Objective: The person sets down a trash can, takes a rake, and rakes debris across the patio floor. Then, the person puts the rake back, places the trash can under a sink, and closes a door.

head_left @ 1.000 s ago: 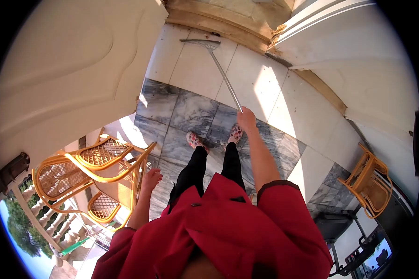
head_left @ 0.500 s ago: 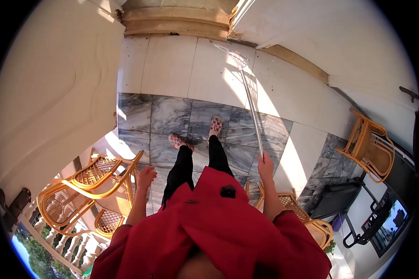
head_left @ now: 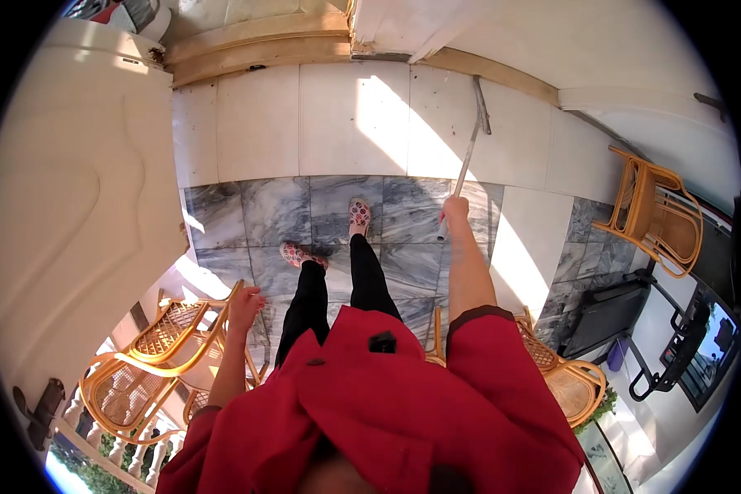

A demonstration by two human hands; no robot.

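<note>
My right hand (head_left: 454,211) is wrapped round the metal handle of a rake-like tool (head_left: 469,156), close to the handle's end. The tool's narrow head rests at the wall side of the pale floor tiles, seen nearly edge-on beside the wooden door sill. My left hand (head_left: 245,308) hangs free near the rattan chairs (head_left: 169,329) at the left, its fingers apart and holding nothing. Patterned shoes (head_left: 360,216) stand on the grey marble tiles (head_left: 407,267) between my hands.
A white door panel (head_left: 82,189) fills the left side. Rattan chairs (head_left: 654,214) stand at the right and lower right, near a black treadmill-like machine (head_left: 605,317). A wooden sill (head_left: 263,45) runs along the top.
The rake has swung rightward across the tiles, and its head has turned edge-on. My right hand has moved forward from its place half a second ago. The view has shifted to the right.
</note>
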